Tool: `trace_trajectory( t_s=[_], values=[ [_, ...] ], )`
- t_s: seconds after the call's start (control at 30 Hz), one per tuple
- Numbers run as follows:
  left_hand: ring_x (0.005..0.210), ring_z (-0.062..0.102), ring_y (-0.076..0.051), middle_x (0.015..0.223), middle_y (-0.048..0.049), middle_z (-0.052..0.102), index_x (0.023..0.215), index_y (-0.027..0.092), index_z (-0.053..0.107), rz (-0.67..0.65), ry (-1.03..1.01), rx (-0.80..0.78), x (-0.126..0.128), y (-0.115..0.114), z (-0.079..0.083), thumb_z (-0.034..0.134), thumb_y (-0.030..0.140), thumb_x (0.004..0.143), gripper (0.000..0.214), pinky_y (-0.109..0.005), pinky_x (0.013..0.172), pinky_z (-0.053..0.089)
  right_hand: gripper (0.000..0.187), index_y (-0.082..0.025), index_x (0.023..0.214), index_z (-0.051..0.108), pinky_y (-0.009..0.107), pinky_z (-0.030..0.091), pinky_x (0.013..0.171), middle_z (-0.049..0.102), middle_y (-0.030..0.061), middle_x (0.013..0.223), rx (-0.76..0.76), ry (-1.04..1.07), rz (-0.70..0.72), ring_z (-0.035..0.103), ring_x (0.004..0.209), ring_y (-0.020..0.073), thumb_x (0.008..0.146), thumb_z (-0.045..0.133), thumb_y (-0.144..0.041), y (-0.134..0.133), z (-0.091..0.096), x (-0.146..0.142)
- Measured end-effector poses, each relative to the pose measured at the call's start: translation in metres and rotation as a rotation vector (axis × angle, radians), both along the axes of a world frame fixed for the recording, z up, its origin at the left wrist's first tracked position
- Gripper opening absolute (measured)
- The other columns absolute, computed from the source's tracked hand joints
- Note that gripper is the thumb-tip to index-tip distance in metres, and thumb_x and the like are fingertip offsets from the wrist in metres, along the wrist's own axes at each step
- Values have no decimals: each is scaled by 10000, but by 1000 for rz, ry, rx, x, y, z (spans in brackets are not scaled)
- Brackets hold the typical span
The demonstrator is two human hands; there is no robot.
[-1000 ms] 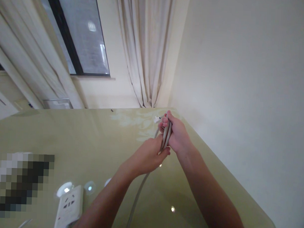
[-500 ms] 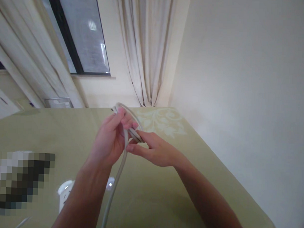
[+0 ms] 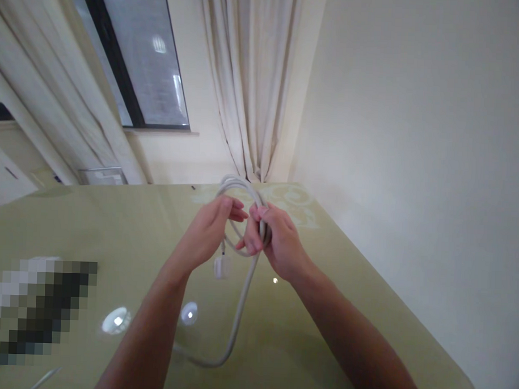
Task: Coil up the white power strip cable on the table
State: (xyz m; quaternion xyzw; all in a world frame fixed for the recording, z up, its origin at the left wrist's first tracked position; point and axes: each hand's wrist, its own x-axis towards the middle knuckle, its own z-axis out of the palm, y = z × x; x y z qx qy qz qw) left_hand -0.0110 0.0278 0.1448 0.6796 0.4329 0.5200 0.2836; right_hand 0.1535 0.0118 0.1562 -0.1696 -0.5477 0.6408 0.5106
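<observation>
A pale grey cable (image 3: 238, 182) is wound into a coil of several loops above the table. My right hand (image 3: 281, 235) is closed around the coil's right side, fingers wrapped through it. My left hand (image 3: 207, 229) is at the left side, its fingers curled loosely inside the loop; part of the cable passes behind this hand. Just below my left hand hangs a white plug-like block (image 3: 222, 267). From my right hand a length of cable runs down, bends near the table and goes left behind my left forearm, where its end is hidden.
A greenish glossy table (image 3: 365, 345) with a pale floral pattern lies below, with ceiling light reflections on it. At left is a pixelated item (image 3: 43, 306), and a thin white cord (image 3: 44, 377) lies near the front. Curtains (image 3: 258, 92), a window and a wall (image 3: 415, 137) stand beyond.
The coil has shifted right and opened into a rounder loop, and my right hand now wraps around it. The white plug-like block has come into view. A white slotted block by my left forearm is gone from sight.
</observation>
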Motion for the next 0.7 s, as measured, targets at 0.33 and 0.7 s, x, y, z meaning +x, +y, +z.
trace_trajectory(
  t_s=[0.33,0.7],
  values=[
    [1540,361,-216,1565,-43,541,1519,248,513,26,935,733,-2,9,-13,405,-16,950,636,-481,1284,256,271,-231,784,427,148,473,456,251,-145,434,-251,287,46,243,366,68,948,631,-301,-3,52,65],
    [1003,736,-210,987,-52,792,875,213,699,-195,673,614,31,1,-21,658,370,971,188,-427,1136,435,308,-231,790,438,168,462,462,251,-148,436,-293,261,26,270,364,69,944,662,-375,8,43,47]
  ],
)
